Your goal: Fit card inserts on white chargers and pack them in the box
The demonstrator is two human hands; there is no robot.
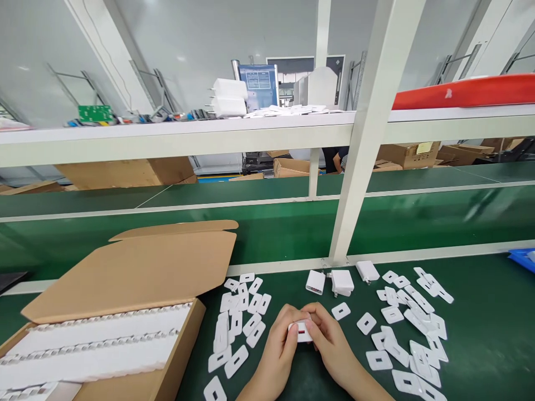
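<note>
Between both hands, just above the green bench, is a small white charger (301, 332), its slotted face toward me and dark red showing in the slot. My left hand (276, 344) is closed on its left side, thumb on the front. My right hand (332, 346) grips the right side with its thumb and fingers. Most of the charger's body is hidden by the fingers. Beyond the hands stand a white charger (315, 282) with its port side showing, another charger (343, 282) and a third charger (368, 271). A loose white slotted plate (341, 311) lies near my right fingers.
Loose white slotted plates (236, 361) are scattered left of my hands, and more plates (379, 360) lie to the right. An open cardboard box (184, 348) with rows of white pieces stands at left. A white post (355, 189) rises behind the chargers to a shelf (175, 136).
</note>
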